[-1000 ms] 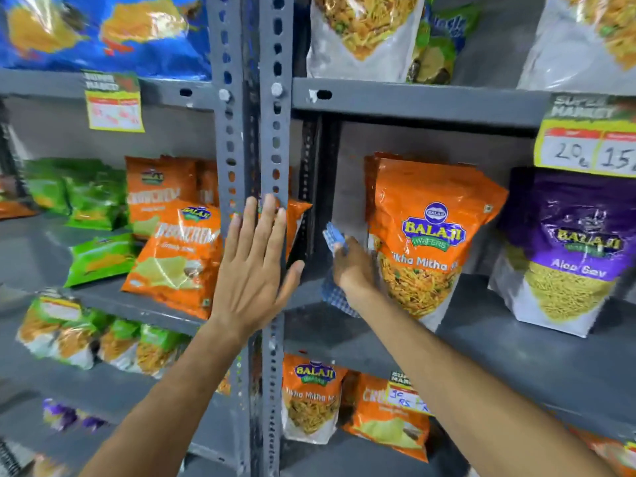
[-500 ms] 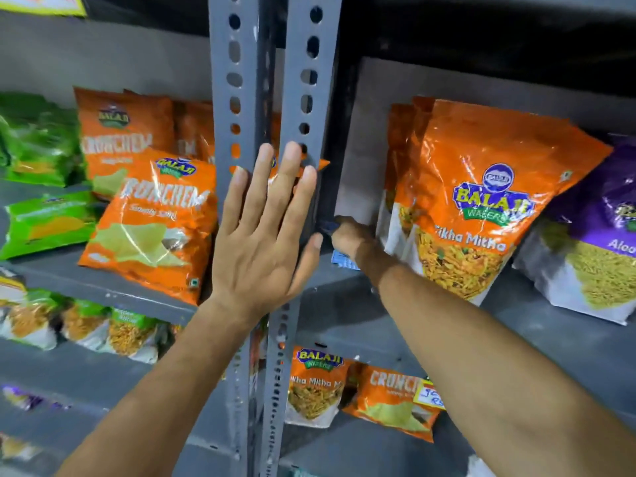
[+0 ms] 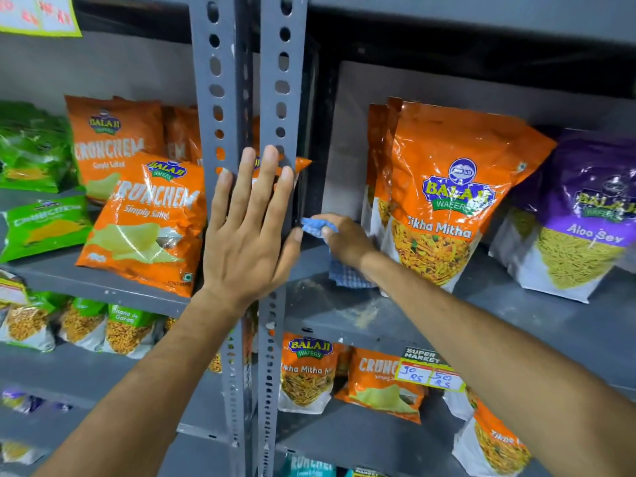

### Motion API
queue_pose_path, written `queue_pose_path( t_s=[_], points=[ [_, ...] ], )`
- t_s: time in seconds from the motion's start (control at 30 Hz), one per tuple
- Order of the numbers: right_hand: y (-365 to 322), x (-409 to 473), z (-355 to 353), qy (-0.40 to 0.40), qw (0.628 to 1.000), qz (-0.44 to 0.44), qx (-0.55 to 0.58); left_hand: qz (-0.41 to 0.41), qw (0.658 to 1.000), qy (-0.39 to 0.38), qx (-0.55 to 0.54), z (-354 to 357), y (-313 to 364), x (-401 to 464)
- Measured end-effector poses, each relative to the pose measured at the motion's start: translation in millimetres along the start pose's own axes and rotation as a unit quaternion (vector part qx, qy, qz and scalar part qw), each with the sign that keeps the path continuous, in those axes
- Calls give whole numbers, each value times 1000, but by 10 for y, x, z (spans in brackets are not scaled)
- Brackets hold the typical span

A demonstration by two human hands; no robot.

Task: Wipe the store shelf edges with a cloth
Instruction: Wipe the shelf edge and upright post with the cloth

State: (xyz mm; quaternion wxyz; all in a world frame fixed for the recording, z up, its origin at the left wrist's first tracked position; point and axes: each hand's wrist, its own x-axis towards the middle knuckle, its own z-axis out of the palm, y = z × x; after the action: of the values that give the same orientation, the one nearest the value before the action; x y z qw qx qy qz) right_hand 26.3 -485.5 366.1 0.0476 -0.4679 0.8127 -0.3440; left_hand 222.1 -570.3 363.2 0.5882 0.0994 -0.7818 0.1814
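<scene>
My left hand [image 3: 249,232] lies flat, fingers spread, against the two grey perforated uprights [image 3: 280,98] in the middle of the racking. My right hand [image 3: 346,237] reaches into the right bay and grips a blue checked cloth [image 3: 344,273]. The cloth is bunched at the fingertips, pressed against the inner side of the right upright just above the grey shelf [image 3: 344,315]. A loose corner of it hangs down onto the shelf surface. Pale dust specks lie on the shelf near its front edge.
Orange Tikha Mitha bags [image 3: 444,201] stand right beside my right hand, purple Aloo Sev bags [image 3: 581,218] farther right. Orange Crunchem bags [image 3: 148,218] and green packets [image 3: 38,149] fill the left bay. A price label [image 3: 428,373] hangs on the shelf front. More bags sit on lower shelves.
The view has moved closer and lower. My right hand with the cloth has slid down the inside of the upright to shelf level and come slightly forward. My left hand stays flat on the uprights.
</scene>
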Motion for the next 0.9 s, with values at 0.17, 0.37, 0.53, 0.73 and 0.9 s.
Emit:
queue_pose_path(
  t_s=[0.17, 0.37, 0.53, 0.73, 0.9],
  points=[
    [-69, 80, 312, -73, 996, -3, -60, 1, 1000, 1, 3, 3, -21, -4],
    [-182, -537, 365, -131, 979, -131, -89, -1, 1000, -3, 4, 4, -5, -10],
    [-121, -375, 234, -10, 998, -40, 38, -1, 1000, 4, 4, 12, -8, -6],
    [-18, 604, 226, 53, 985, 157, -50, 3, 1000, 11, 3, 50, -22, -26],
    [2, 659, 374, -10, 972, 124, -199, 0, 1000, 17, 7, 63, -21, -18]
  ],
)
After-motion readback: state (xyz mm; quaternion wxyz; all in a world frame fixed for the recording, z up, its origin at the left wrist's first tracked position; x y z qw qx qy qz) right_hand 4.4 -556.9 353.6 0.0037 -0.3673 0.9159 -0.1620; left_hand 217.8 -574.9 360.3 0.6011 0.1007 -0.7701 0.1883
